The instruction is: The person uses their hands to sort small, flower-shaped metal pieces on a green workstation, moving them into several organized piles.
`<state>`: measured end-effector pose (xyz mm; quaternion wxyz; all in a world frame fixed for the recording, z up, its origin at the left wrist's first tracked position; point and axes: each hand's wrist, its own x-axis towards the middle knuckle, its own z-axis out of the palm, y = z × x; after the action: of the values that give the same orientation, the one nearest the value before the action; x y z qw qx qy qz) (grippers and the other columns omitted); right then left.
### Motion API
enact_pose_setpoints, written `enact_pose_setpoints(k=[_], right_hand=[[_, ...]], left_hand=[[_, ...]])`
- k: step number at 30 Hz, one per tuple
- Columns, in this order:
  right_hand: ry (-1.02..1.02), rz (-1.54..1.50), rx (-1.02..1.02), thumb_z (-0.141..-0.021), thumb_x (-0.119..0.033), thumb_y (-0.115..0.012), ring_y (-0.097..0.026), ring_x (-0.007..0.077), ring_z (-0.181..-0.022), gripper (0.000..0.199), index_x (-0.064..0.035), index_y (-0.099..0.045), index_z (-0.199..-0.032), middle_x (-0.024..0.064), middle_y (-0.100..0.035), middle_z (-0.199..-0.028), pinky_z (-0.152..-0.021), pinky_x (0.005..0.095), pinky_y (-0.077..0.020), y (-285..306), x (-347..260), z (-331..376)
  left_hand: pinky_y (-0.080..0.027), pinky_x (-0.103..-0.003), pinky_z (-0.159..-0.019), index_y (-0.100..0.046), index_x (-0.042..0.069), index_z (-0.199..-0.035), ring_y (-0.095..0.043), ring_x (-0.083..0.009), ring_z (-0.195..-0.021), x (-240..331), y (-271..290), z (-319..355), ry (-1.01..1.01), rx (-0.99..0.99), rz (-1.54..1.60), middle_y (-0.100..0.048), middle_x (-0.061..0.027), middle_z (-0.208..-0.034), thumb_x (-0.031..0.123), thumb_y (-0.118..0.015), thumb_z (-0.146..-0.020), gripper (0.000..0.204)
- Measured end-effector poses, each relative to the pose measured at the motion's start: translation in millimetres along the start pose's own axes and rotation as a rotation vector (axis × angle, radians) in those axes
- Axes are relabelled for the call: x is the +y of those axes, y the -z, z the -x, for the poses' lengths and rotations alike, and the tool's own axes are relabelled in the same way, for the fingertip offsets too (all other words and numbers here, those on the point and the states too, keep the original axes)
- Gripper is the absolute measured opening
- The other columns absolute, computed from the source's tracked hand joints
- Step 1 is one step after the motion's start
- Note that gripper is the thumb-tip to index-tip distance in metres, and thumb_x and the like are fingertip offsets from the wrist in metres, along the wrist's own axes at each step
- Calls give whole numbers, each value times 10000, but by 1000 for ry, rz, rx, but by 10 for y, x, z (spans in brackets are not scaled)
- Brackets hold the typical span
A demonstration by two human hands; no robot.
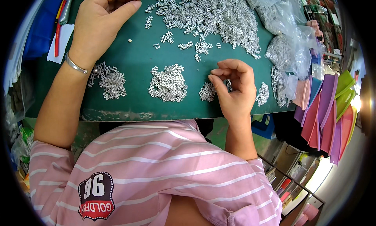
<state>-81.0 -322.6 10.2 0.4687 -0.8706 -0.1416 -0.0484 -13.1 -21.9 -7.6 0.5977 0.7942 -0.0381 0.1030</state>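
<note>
Small silver metal pieces lie in a wide heap over the far part of a green table. My left hand, with a silver bangle at its wrist, hovers at the far left; its fingers are curled and thumb and forefinger are close together. My right hand is curled above a small pile, thumb tip near the forefinger. Anything between either hand's fingertips is too small or hidden. Nearer me are a left pile, a round middle pile and a small right pile.
Clear plastic bags of similar pieces line the table's right side. Coloured bins are beyond the right edge. A red pen and white paper lie at far left. The worn table edge runs before my body.
</note>
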Motion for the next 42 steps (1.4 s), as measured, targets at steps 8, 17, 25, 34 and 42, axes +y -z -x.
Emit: enact_pose_setpoints(k=[8,17,25,34,42], right_hand=[[78,-284,89,-771,198,-638,-664,206,-968,363,22,-524,-1067,158,-557,-1124,-826,283,-581,-41,21,45],[185,201,167,-786,117,-645,-657,255,-873,196,1,-601,-939,145,-646,-966,-730,311,-538,113,83,-163],[104,487,73,-770,-53,-728,-577,306,-756,107,-34,-658,-849,95,-619,-816,-704,411,-442,65,17,-124],[4,62,120,-779,109,-676,-639,131,-832,280,-14,-536,-988,64,-652,-872,-766,257,-518,-20,-17,-51],[49,-217,164,-785,109,-658,-653,139,-815,320,-6,-478,-1024,78,-655,-902,-754,263,-527,-32,28,14]], left_hand=[[-466,-199,-840,-672,8,-1036,-613,-79,-914,3,0,-10,2,-3,22,-666,-16,-976,55,-664,-884,160],[-461,-193,-832,-666,5,-1034,-605,-71,-906,-12,2,-3,26,9,49,-661,-10,-973,47,-663,-883,157],[-457,-180,-679,-701,10,-968,-574,-34,-742,102,-85,1,-46,18,31,-659,18,-822,64,-671,-868,117],[-452,-191,-759,-672,-15,-991,-579,-62,-828,183,-95,-5,84,4,112,-651,-9,-912,-8,-671,-861,130],[-440,-184,-699,-680,-16,-976,-554,-49,-763,173,-98,-1,49,21,112,-645,0,-864,-3,-675,-858,119]])
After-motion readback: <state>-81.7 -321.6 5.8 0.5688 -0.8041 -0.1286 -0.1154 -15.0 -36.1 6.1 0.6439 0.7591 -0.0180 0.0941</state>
